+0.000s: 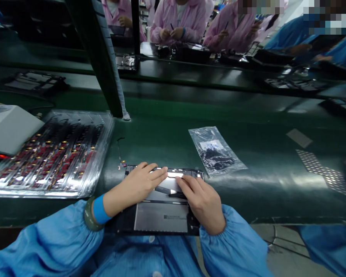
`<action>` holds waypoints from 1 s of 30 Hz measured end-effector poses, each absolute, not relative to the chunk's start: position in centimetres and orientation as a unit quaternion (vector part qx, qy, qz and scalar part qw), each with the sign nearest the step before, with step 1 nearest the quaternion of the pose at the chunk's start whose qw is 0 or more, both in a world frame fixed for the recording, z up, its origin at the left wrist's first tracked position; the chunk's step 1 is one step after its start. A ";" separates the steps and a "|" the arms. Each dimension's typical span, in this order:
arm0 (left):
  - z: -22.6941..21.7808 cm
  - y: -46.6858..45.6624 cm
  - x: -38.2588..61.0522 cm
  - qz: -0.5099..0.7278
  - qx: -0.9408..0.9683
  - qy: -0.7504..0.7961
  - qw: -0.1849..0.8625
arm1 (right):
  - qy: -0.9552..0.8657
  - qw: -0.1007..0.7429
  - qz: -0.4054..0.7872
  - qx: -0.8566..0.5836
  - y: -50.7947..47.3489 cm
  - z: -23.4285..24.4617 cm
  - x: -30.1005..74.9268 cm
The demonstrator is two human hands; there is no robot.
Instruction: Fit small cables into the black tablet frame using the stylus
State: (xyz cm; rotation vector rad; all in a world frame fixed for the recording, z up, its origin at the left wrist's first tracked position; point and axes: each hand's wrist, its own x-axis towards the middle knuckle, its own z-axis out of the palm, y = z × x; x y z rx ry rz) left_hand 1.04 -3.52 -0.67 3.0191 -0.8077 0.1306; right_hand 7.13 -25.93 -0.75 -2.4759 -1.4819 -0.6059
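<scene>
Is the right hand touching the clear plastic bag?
Apart: the head view shows the right hand on the black device frame, a visible gap from the clear plastic bag.

on table (262, 127): tablet panel (161, 219) front centre | circuit-board tray (52, 154) left of it | parts bag (216, 152) behind, rightward | perforated sheet (323, 173) far right

Dark panel (161, 219) partly hidden beneath left hand (135, 188) and right hand (200, 202); covered area not inspectable. Contents of clear plastic bag (216, 154) too small to identify. Co-workers (177, 23) cut off by top edge. Pixelated patches (330, 15) obscure upper right.
</scene>
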 end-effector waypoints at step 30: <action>3.5 -0.7 2.8 0.046 0.877 0.167 0.448 | 0.146 0.666 0.216 -0.699 -32.5 -3.3 4.0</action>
